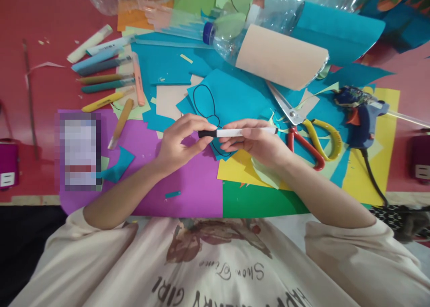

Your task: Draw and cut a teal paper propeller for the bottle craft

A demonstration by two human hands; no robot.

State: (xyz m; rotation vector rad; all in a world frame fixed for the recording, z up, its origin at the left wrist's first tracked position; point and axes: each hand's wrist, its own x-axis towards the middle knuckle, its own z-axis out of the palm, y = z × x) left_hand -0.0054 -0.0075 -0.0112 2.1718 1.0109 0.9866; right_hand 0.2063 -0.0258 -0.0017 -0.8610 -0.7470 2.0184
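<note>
Between my two hands lies a marker [231, 132] with a white barrel and black cap, held level. My left hand [183, 139] pinches the black cap between thumb and fingers. Around the white barrel, my right hand [258, 141] has its thumb and fingers closed. Just beneath is a blue paper sheet [235, 96] with a black looped outline drawn on it, partly covered by my hands. Scissors [295, 116] with one red and one yellow handle rest beside my right hand, blades partly open.
Several colored pens [104, 67] lie at the left, above a blurred phone [80, 150]. Plastic bottles, one wrapped in peach paper [282, 56], one in blue paper [339, 31], lie at the back. A blue glue gun [364, 123] with a cord sits on the right. Paper scraps are scattered about.
</note>
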